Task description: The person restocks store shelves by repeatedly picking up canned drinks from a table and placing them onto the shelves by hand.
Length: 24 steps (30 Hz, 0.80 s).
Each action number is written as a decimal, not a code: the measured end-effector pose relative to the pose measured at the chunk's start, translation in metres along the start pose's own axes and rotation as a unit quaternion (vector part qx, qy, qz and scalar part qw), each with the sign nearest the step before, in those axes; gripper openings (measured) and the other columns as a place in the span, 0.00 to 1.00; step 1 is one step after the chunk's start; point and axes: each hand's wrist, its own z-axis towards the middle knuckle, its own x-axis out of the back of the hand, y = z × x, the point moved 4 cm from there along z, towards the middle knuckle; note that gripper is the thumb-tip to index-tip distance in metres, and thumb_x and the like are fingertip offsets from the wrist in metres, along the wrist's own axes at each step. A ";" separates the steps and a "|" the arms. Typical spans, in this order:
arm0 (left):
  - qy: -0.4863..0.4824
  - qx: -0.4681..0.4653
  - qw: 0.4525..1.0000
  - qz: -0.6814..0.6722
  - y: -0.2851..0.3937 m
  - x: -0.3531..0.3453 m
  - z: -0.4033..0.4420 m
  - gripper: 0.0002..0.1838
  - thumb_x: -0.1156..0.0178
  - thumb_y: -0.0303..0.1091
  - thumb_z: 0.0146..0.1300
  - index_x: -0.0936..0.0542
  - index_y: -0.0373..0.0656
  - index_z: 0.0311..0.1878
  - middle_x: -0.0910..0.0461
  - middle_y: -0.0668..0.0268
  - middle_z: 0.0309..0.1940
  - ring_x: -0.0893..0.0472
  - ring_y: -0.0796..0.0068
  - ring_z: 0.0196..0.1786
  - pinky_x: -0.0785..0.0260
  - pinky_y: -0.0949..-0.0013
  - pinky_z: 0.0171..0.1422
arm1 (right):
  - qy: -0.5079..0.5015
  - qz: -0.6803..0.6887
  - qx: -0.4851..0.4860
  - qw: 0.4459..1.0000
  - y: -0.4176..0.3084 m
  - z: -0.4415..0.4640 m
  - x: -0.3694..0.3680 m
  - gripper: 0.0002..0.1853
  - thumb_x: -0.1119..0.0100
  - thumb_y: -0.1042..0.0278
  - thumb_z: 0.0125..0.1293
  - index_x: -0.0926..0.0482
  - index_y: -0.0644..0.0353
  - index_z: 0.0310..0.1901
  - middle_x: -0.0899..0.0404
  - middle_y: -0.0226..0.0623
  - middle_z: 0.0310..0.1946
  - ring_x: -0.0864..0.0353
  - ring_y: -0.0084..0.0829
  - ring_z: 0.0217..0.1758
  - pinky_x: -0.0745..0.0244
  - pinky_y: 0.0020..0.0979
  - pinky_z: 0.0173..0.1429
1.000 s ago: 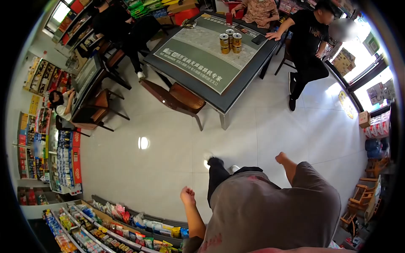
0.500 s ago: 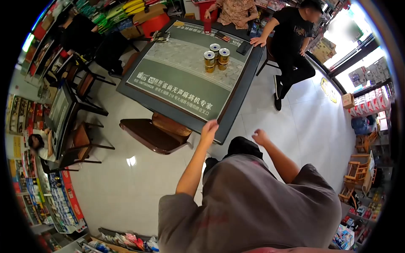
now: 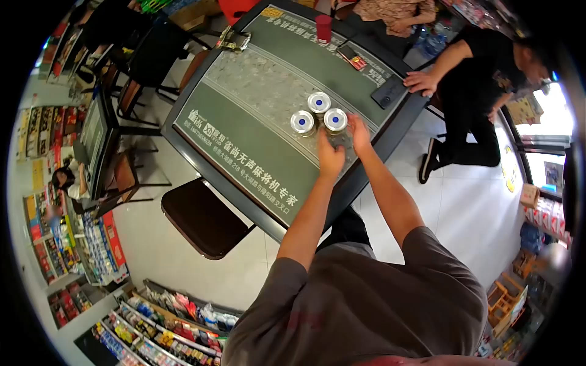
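Observation:
Several gold cans stand in a tight cluster on the green-topped table (image 3: pixel 244 131), with three silver lids showing: one at the back (image 3: pixel 318 102), one at the left (image 3: pixel 303 122) and one at the right (image 3: pixel 336 121). My left hand (image 3: pixel 331 157) is at the near side of the right can, thumb and fingers apart. My right hand (image 3: pixel 359 134) reaches along that can's right side, its fingers stretched out. Whether either hand touches the can is unclear. Both hands look open, with nothing held.
A phone (image 3: pixel 388 93), a red cup (image 3: pixel 323 28) and a red packet (image 3: pixel 358 62) lie or stand on the table. A seated person's hand (image 3: pixel 421 82) rests on its right edge. A brown chair (image 3: pixel 204 218) stands at the near left.
The table and cans appear nearer. Both my hands have moved forward over the table, from its near edge to the right can. The seated person's hand still rests on the edge.

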 end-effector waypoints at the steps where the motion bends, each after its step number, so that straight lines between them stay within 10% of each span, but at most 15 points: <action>1: -0.006 0.034 0.999 0.015 0.002 -0.003 0.003 0.45 0.35 0.23 0.58 0.44 0.32 0.78 0.33 0.41 0.71 0.34 0.42 0.75 0.42 0.53 0.78 | -0.011 -0.007 0.001 1.000 0.004 0.008 -0.003 0.28 0.56 0.46 0.80 0.20 0.64 0.59 0.20 0.37 0.58 0.25 0.29 0.60 0.33 0.34 0.67; 17: 0.056 0.092 0.992 0.063 0.058 0.051 -0.103 0.32 0.24 0.36 0.49 0.22 0.41 0.59 0.15 0.48 0.49 0.16 0.43 0.52 0.22 0.50 0.56 | -0.047 -0.025 0.003 0.999 0.025 -0.148 0.031 0.19 0.50 0.69 0.77 0.25 0.72 0.63 0.19 0.38 0.55 0.21 0.27 0.56 0.27 0.29 0.61; 19: 0.081 0.080 0.992 0.062 0.071 0.079 -0.152 0.33 0.24 0.37 0.50 0.22 0.42 0.61 0.15 0.47 0.48 0.16 0.44 0.53 0.22 0.51 0.56 | -0.209 -0.293 0.072 0.930 -0.038 -0.207 0.006 0.21 0.49 0.77 0.73 0.27 0.72 0.65 0.17 0.38 0.51 0.21 0.26 0.55 0.28 0.30 0.64; 24: 0.124 0.078 0.989 0.029 0.117 0.173 -0.303 0.34 0.23 0.38 0.50 0.22 0.42 0.62 0.15 0.49 0.51 0.17 0.46 0.55 0.23 0.53 0.60 | -0.491 -0.281 0.182 0.804 -0.065 -0.339 -0.045 0.36 0.31 0.75 0.59 0.31 0.65 0.70 0.27 0.48 0.67 0.26 0.39 0.69 0.32 0.40 0.73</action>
